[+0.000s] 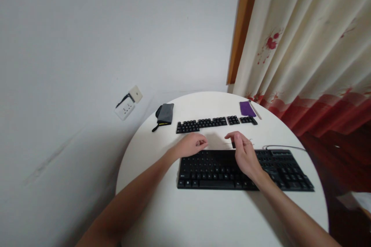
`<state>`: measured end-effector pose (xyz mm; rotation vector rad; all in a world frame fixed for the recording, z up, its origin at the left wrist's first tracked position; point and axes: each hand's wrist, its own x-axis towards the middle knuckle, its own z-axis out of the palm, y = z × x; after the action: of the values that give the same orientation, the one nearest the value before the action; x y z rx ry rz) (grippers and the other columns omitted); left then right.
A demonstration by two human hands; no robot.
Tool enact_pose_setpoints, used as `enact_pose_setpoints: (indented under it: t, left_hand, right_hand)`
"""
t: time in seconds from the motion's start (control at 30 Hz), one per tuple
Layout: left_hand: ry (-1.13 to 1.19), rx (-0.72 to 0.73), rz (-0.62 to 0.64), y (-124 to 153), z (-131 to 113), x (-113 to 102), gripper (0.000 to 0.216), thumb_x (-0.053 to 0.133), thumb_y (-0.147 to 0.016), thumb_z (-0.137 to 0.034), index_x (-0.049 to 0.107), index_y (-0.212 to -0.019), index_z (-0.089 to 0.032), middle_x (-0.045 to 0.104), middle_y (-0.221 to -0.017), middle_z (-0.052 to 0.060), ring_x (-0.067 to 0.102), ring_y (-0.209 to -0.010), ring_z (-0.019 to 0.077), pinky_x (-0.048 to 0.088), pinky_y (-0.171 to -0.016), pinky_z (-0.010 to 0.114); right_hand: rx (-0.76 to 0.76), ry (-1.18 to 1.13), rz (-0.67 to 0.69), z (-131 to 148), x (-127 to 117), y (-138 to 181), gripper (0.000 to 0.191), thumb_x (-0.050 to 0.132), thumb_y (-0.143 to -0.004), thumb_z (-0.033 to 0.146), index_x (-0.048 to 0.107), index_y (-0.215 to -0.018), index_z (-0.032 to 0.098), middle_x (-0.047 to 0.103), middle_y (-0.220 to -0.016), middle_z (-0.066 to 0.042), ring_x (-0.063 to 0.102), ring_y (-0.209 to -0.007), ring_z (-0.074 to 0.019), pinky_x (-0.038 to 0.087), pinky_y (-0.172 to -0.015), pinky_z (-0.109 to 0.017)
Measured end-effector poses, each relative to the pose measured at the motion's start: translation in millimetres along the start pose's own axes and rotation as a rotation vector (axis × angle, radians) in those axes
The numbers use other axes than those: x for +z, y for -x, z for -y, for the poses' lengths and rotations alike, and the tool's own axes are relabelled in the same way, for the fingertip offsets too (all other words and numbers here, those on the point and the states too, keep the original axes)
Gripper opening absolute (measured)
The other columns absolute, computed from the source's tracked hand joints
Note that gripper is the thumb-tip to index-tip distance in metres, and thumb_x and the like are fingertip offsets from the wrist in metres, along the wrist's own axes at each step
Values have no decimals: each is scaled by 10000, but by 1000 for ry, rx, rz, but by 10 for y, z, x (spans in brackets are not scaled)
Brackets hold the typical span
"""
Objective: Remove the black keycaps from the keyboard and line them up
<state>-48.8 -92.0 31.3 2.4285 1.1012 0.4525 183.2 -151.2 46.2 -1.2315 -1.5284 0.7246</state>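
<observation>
A black keyboard (278, 171) lies on a round white table (203, 216). My left hand (191, 144) rests at the keyboard's far left corner, fingers curled in loosely; whether it holds anything is hidden. My right hand (245, 154) hovers over the keyboard's top edge, fingers bent downward in a pinch over something small and dark that I cannot name. Beyond the hands, rows of loose black keycaps (216, 123) are laid out in a line on the table.
A grey pouch with a black and yellow strap (164, 115) lies at the table's far left. A purple cloth (247, 108) and a thin stick (255, 110) lie at the far right. The keyboard's cable (285, 147) runs right. Wall socket (127, 104), curtain (304, 46).
</observation>
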Motion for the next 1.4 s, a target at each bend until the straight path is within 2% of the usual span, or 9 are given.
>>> enact_pose_setpoints:
  t: [0.13,0.27,0.43,0.87,0.93,1.07,1.13,1.23,1.4]
  left_hand:
    - [30,104,190,33,-240,66,166,582,-885,-299,727,-909,-220,676,-770,-8,580,-670,124,401,-649,222]
    - [40,127,229,19,-256,74,146,637,-850,-301,726,-941,-230,631,-722,-22,565,-653,118,399,-651,215]
    - [73,141,252,1,-162,95,159,671,-822,-289,713,-958,-218,614,-721,-29,567,-667,120,399,-655,215]
    - [98,110,254,-3,-210,86,64,641,-788,-221,686,-826,-195,630,-718,-22,561,-659,127,386,-639,219]
    - [91,107,257,-8,-200,92,49,644,-776,-204,676,-812,-194,625,-716,-25,561,-661,128,385,-635,219]
    - [75,117,268,-15,-189,93,88,657,-766,-202,677,-852,-198,636,-757,-17,573,-695,139,384,-636,224]
    - [71,125,270,-15,-189,88,75,654,-770,-205,673,-841,-193,637,-764,-14,574,-704,140,387,-643,226]
    - [82,130,265,-8,-192,83,86,640,-779,-193,678,-856,-194,621,-738,-24,566,-686,130,388,-648,219]
    - [113,113,263,2,-190,85,148,630,-790,-188,696,-921,-208,617,-728,-31,562,-668,120,391,-651,208]
  right_hand:
    - [139,-12,98,-30,-40,-12,452,354,-977,479,622,-783,171,440,-552,25,405,-501,-133,321,-484,-253]
    - [139,-18,253,-30,-65,-52,381,461,-930,392,576,-640,174,473,-502,29,431,-470,-115,333,-469,-231]
    - [167,-8,437,14,-64,-21,306,505,-880,296,577,-611,170,553,-486,20,463,-420,-100,327,-430,-211]
    - [290,11,480,12,153,159,250,512,-848,301,526,-619,203,542,-440,31,543,-337,-130,325,-335,-194]
    - [217,73,485,47,176,197,258,495,-861,278,533,-617,204,550,-451,24,541,-354,-131,325,-365,-206]
    - [-90,343,428,131,202,273,217,523,-840,179,564,-628,201,626,-558,-13,545,-473,-134,333,-501,-236]
    - [-136,412,440,131,190,281,168,541,-824,152,577,-667,200,648,-609,-26,557,-517,-140,332,-531,-242]
    - [-31,295,528,48,141,245,145,500,-855,163,558,-727,199,628,-611,-3,575,-500,-126,353,-503,-218]
    - [371,-87,709,-152,97,157,144,455,-903,269,511,-791,198,590,-556,50,603,-414,-109,403,-383,-166]
